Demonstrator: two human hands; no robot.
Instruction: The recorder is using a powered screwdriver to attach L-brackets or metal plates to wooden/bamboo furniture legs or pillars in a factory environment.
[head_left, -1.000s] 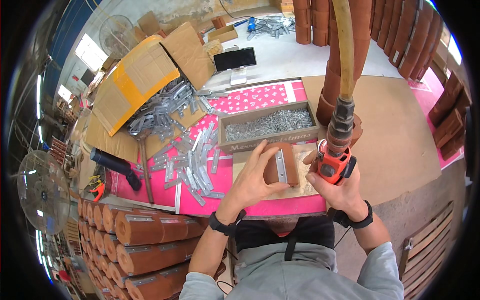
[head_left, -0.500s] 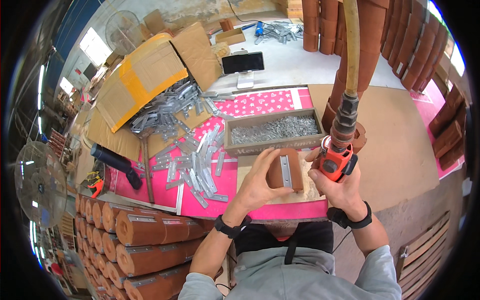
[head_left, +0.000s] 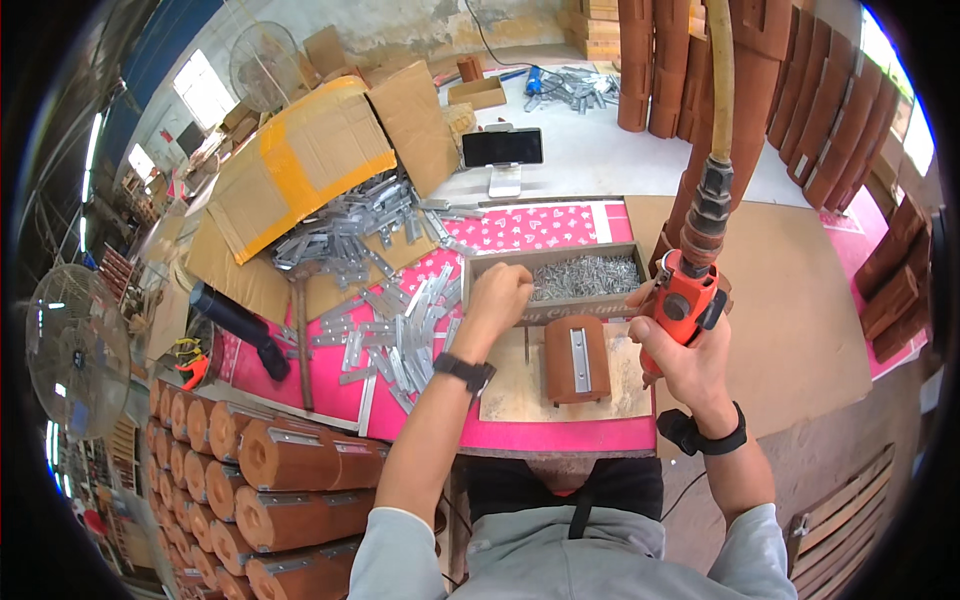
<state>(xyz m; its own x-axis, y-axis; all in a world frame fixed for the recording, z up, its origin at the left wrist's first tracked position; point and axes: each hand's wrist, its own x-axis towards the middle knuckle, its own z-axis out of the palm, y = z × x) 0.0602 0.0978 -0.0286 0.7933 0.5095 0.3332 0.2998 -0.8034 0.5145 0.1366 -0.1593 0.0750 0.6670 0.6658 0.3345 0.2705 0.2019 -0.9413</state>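
In my right hand [head_left: 695, 365] is a red air screwdriver [head_left: 688, 298], with a hose [head_left: 722, 90] running up from it. Its tip points down, right of a brown curved block [head_left: 558, 372]. A silver metal strip [head_left: 580, 360] with holes lies along the top of that block. My left hand [head_left: 500, 298] is over the left part of a wooden box [head_left: 590, 310] of small screws [head_left: 590, 275]. Its fingers are drawn together; whatever they hold is hidden. The block rests on a pale board [head_left: 510, 395], touched by neither hand.
Loose metal strips [head_left: 400, 335] spill from a cardboard box [head_left: 300, 155] at the left, near a hammer [head_left: 302, 340]. A phone on a stand [head_left: 502, 148] stands behind. Stacked brown cylinders [head_left: 300, 490] fill the lower left; taller ones [head_left: 635, 70] stand at the back right.
My left hand has let go of the brown block and moved up and left to the screw box. My right hand still holds the screwdriver beside the block. The whole view has shifted slightly.
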